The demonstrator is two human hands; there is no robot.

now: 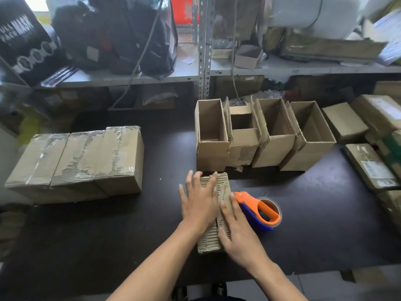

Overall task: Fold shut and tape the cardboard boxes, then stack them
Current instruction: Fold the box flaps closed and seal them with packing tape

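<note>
- The small cardboard box (213,213) lay on the black table (108,231), nearest to the person; both hands pressed its folded top flaps flat.
- The left hand (198,202) lay spread and open on the left flap, and the right hand (237,232) lay flat on the right flap; neither one grasped anything.
- This box looked light and its ribbed, worn cardboard rather soft, so I judged it better to take it by the two long sides and not by the flaps, which could spring open.
- The tape dispenser (258,210) stood just beside the box, on its right, touching or nearly so.
- Behind the box stood a row of open boxes (271,137), not yet folded.
- Far to the left of the box stood the taped boxes (80,159), side by side.
</note>
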